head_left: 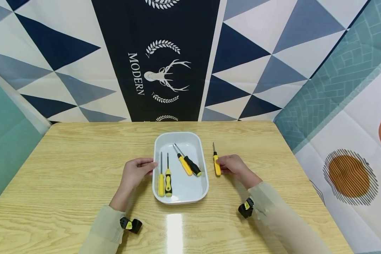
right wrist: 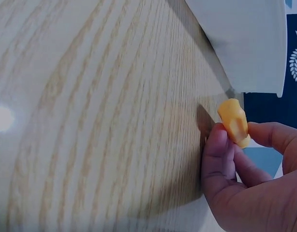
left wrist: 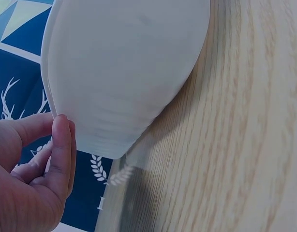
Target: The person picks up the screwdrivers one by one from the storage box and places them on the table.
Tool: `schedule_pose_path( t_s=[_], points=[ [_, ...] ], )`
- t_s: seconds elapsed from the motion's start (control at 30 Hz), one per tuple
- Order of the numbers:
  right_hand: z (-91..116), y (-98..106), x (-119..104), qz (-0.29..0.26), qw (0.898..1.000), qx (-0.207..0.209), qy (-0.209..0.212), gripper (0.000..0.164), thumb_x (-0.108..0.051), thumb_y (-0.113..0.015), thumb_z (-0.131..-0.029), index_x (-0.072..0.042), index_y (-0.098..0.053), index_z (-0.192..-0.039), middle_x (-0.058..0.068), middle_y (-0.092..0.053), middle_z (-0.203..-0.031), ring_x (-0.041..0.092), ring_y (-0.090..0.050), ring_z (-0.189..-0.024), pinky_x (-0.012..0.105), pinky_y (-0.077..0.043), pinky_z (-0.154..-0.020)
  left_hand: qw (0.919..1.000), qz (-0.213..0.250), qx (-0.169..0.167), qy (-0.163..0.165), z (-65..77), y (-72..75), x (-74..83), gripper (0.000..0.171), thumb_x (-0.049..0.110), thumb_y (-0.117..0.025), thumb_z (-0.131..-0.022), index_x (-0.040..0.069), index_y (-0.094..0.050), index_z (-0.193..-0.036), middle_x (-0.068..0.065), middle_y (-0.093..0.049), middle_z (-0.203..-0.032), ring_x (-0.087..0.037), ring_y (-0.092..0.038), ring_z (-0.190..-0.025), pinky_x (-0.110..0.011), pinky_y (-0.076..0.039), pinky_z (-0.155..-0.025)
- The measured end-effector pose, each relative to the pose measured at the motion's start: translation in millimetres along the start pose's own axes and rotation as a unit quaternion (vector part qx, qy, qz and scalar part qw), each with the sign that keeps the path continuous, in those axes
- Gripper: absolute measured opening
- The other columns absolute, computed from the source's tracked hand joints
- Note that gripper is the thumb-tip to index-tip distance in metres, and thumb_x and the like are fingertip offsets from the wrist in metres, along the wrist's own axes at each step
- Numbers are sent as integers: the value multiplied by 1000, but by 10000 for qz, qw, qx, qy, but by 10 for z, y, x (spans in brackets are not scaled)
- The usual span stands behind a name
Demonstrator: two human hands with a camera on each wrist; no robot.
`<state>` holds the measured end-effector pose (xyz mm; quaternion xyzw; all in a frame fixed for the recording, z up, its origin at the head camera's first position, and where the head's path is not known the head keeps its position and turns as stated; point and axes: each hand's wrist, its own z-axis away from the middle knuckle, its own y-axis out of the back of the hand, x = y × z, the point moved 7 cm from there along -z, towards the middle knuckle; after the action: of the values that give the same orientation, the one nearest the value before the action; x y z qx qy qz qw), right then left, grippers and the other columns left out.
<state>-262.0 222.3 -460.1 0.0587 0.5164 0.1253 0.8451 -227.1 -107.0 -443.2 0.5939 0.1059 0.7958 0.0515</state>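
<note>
A white rectangular tray stands on the wooden table. My left hand pinches its left rim between thumb and fingers, as the left wrist view also shows. Just right of the tray, my right hand holds a screwdriver by its yellow handle, the shaft pointing away. In the right wrist view only the handle's end shows between thumb and fingers. Inside the tray lie a yellow screwdriver, a yellow-and-black screwdriver, a yellow-handled one and a black-handled one, the last two touching.
The wooden table runs back to a wall covered in patterned cloth. Black wrist cameras sit on both sleeves. More printed cloth hangs along the right side.
</note>
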Motion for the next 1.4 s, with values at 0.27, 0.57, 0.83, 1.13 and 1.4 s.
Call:
schedule_pose_path(
  t_s=[0.27,0.57,0.83,1.13,1.4],
  points=[
    [-8,-1,-23,357,9993,-40,58,39,-9,-57,-89,16,-53,-118,-1,-61,-75,5,-57,-63,18,-54,-60,10000,1,4,1,3,-3,0,32,19,-70,-84,1,-66,-111,-16,-67,-105,-5,-64,-71,-27,-59,-73],
    [-32,29,-14,617,9980,104,106,39,-12,-61,-87,14,-57,-116,1,-65,-80,5,-59,-65,20,-56,-63,10000,55,-4,-38,-3,-5,-12,31,18,-70,-84,1,-66,-110,-16,-67,-105,-6,-64,-72,-27,-60,-72],
    [-29,34,-22,952,9950,305,16,34,-14,-63,-86,10,-61,-111,3,-66,-81,6,-60,-65,21,-56,-64,10000,30,-17,-8,-1,-2,-16,31,18,-70,-84,1,-66,-110,-15,-67,-103,-6,-64,-71,-26,-59,-72],
    [-9,82,-38,1295,9898,586,65,28,-13,-61,-86,8,-65,-104,6,-64,-76,9,-60,-62,24,-58,-61,10000,46,-22,-30,-11,-3,-16,31,19,-70,-84,1,-66,-110,-14,-67,-102,-6,-64,-71,-26,-59,-71],
    [41,80,-73,1299,9903,484,80,28,-15,-61,-86,8,-65,-103,7,-63,-75,11,-60,-64,25,-58,-61,10000,58,-17,-5,-22,-4,-25,31,19,-70,-84,2,-66,-110,-12,-67,-99,-6,-64,-71,-26,-59,-71]
  ],
)
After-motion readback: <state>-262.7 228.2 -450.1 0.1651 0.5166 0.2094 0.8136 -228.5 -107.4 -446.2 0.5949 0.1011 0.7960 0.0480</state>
